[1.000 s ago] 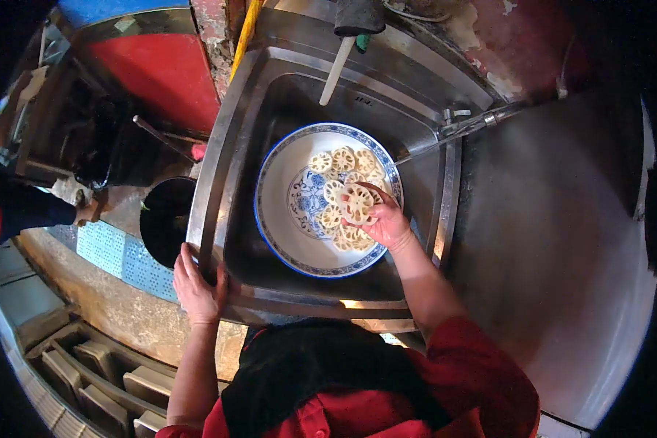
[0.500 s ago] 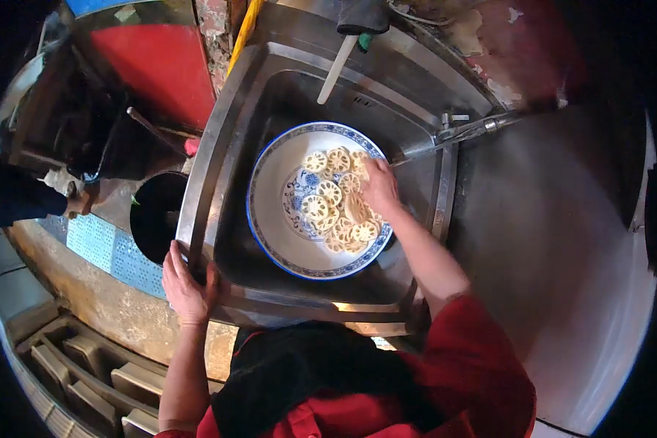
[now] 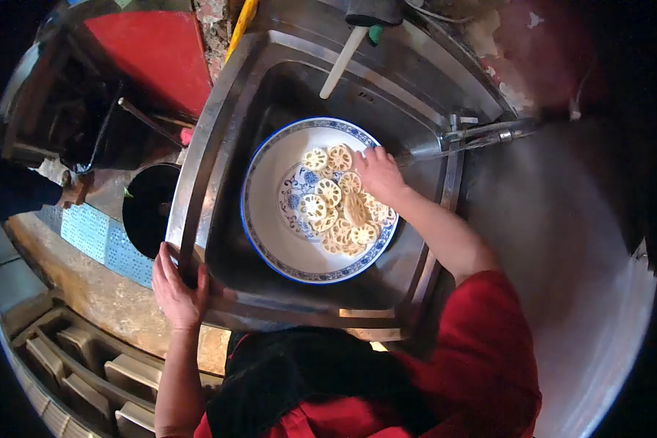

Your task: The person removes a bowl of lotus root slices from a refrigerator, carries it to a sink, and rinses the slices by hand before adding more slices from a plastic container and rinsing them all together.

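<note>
A wide white bowl with a blue patterned rim (image 3: 270,241) sits inside a steel sink (image 3: 387,292). Several pale lotus root slices (image 3: 328,193) lie in it, towards its right side. My right hand (image 3: 377,174) reaches into the far right of the bowl, fingers curled over slices near the rim; whether it grips one is hidden. My left hand (image 3: 174,285) rests on the sink's near left corner, fingers wrapped over the edge.
A tap (image 3: 482,135) reaches over the sink from the right, beside a steel counter (image 3: 562,241). A white-handled tool (image 3: 343,51) hangs over the sink's far wall. A dark round pot (image 3: 147,208) stands left of the sink, stacked trays (image 3: 73,365) lower left.
My right hand held a lotus slice above the bowl's right side, then put it down and moved to the far right rim. The view has shifted slightly; my left hand stays on the sink corner.
</note>
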A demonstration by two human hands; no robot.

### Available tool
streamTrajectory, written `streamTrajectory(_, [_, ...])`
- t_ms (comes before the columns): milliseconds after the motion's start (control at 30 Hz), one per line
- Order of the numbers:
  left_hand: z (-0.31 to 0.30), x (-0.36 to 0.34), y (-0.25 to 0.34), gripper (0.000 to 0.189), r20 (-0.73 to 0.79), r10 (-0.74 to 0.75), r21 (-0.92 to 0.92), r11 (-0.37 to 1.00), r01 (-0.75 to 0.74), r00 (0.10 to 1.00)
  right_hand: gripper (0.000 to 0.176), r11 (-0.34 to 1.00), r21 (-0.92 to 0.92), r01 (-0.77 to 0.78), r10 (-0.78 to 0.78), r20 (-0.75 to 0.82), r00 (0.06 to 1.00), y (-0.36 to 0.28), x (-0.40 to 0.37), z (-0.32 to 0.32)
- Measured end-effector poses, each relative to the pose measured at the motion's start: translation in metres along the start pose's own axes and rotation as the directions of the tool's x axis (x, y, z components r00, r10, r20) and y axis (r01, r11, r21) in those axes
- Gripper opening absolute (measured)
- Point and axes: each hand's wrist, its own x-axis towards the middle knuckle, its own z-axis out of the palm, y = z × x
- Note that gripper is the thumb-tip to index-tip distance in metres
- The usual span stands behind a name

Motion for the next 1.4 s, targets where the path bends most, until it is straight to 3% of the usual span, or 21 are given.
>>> streamTrajectory(67, [0.001, -0.001, -0.002, 0.078, -0.003, -0.008, 0.014, 1.0, 0.008, 1.0, 0.049, 0.887, 0.411, -0.211, 0.26, -0.066, 0.963, -0.005, 0.004, -0.018])
streamTrajectory(167, [0.001, -0.002, -0.004, 0.078, -0.004, 0.029, 0.003, 1.0, -0.029, 1.0, 0.061, 0.873, 0.463, -0.154, 0.246, -0.144, 0.959, -0.017, 0.028, -0.008])
streamTrajectory(200, [0.001, -0.001, -0.005, 0.078, 0.003, 0.028, 0.001, 1.0, -0.028, 1.0, 0.054, 0.832, 0.518, -0.2, 0.277, -0.076, 0.958, -0.024, 0.035, -0.006])
streamTrajectory(233, [0.001, -0.001, -0.005, 0.078, 0.01, 0.025, 0.001, 1.0, -0.025, 1.0, 0.054, 0.828, 0.525, -0.196, 0.278, -0.081, 0.957, -0.031, 0.042, -0.009])
streamTrajectory(300, [-0.001, -0.001, -0.003, 0.078, 0.006, 0.031, 0.018, 0.999, -0.031, 1.0, 0.05, 0.847, 0.408, -0.341, 0.329, 0.103, 0.939, -0.046, 0.053, -0.016])
streamTrajectory(433, [-0.002, 0.001, -0.001, 0.074, -0.038, 0.072, 0.008, 0.997, -0.072, 0.997, 0.05, 0.78, 0.435, -0.45, 0.384, 0.235, 0.893, -0.059, 0.056, -0.016])
streamTrajectory(567, [-0.003, 0.0, -0.001, 0.079, 0.004, 0.01, 0.006, 1.0, -0.01, 1.0, 0.051, 0.781, 0.528, -0.335, 0.312, 0.136, 0.94, -0.049, 0.045, -0.001])
streamTrajectory(633, [-0.003, -0.001, -0.001, 0.079, -0.005, 0.014, 0.007, 1.0, -0.014, 1.0, 0.053, 0.769, 0.514, -0.379, 0.283, 0.257, 0.924, -0.046, 0.042, -0.005])
streamTrajectory(700, [-0.002, -0.001, -0.002, 0.078, -0.012, 0.009, 0.024, 1.0, -0.009, 1.0, 0.053, 0.74, 0.524, -0.422, 0.322, 0.275, 0.906, -0.038, 0.039, -0.015])
streamTrajectory(767, [-0.003, -0.001, -0.001, 0.078, -0.02, 0.007, 0.014, 1.0, -0.006, 1.0, 0.051, 0.433, 0.752, -0.497, 0.433, 0.31, 0.847, -0.029, 0.038, -0.022])
streamTrajectory(833, [-0.003, -0.002, -0.001, 0.077, -0.024, 0.014, 0.004, 1.0, -0.014, 1.0, 0.048, 0.453, 0.756, -0.472, 0.446, 0.266, 0.855, -0.03, 0.036, -0.022])
streamTrajectory(900, [-0.002, -0.001, -0.001, 0.077, -0.025, 0.01, 0.0, 1.0, -0.01, 1.0, 0.047, 0.649, 0.653, -0.391, 0.356, 0.194, 0.914, -0.037, 0.041, -0.015])
streamTrajectory(933, [-0.001, 0.0, 0.0, 0.077, -0.03, 0.012, -0.001, 1.0, -0.012, 0.999, 0.047, 0.707, 0.507, -0.493, 0.364, 0.337, 0.868, -0.046, 0.046, -0.04])
streamTrajectory(1100, [-0.001, -0.002, -0.003, 0.077, -0.03, 0.021, 0.019, 1.0, -0.021, 0.999, 0.049, 0.745, 0.498, -0.444, 0.281, 0.369, 0.886, -0.06, 0.06, -0.027])
streamTrajectory(1133, [-0.001, -0.001, -0.003, 0.077, -0.028, 0.02, 0.018, 1.0, -0.019, 0.999, 0.044, 0.369, 0.794, -0.482, 0.142, 0.465, 0.874, -0.054, 0.062, -0.027])
streamTrajectory(1167, [-0.001, -0.002, -0.003, 0.077, -0.029, 0.024, 0.012, 1.0, -0.024, 0.999, 0.04, -0.102, 0.87, -0.482, -0.029, 0.482, 0.876, -0.049, 0.062, -0.027])
streamTrajectory(1200, [-0.001, -0.002, -0.003, 0.078, -0.031, 0.029, 0.007, 1.0, -0.029, 0.999, 0.042, -0.348, 0.821, -0.453, -0.042, 0.47, 0.882, -0.044, 0.058, -0.028])
streamTrajectory(1233, [-0.001, -0.002, -0.002, 0.078, -0.031, 0.024, 0.008, 1.0, -0.024, 0.999, 0.042, -0.345, 0.821, -0.455, -0.046, 0.469, 0.882, -0.037, 0.053, -0.026])
streamTrajectory(1300, [-0.003, -0.001, -0.002, 0.078, -0.013, 0.01, 0.015, 1.0, -0.01, 1.0, 0.048, -0.795, 0.529, -0.296, -0.106, 0.359, 0.927, -0.026, 0.048, -0.022])
streamTrajectory(1400, [-0.004, -0.001, -0.002, 0.078, -0.026, 0.03, 0.004, 1.0, -0.03, 0.999, 0.051, -0.889, 0.406, -0.212, -0.122, 0.236, 0.964, -0.033, 0.046, -0.062])
